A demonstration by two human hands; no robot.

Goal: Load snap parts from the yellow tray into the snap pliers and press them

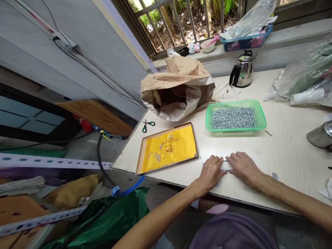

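Near the front edge of the table, my left hand [211,173] and my right hand [242,166] face each other with curled fingers. Between them they grip a small whitish flat piece [226,165] with a thin dark line along its edges; its exact kind is unclear. Part of a grey metal-looking object [217,184] shows beneath my left hand, mostly covered. Beyond my hands sits a green plastic basket [236,130] of small silvery metal pins [233,118]. Left of my hands lies a shallow tray [140,162] with a yellow printed lining and several loose pins.
An open brown paper bag [178,81] and green-handled scissors [147,125] are at the table's left. A steel kettle [245,71] stands at the back. Plastic bags [306,79] and a steel cup [320,135] are on the right, and a grey piece [275,176] lies by my right forearm.
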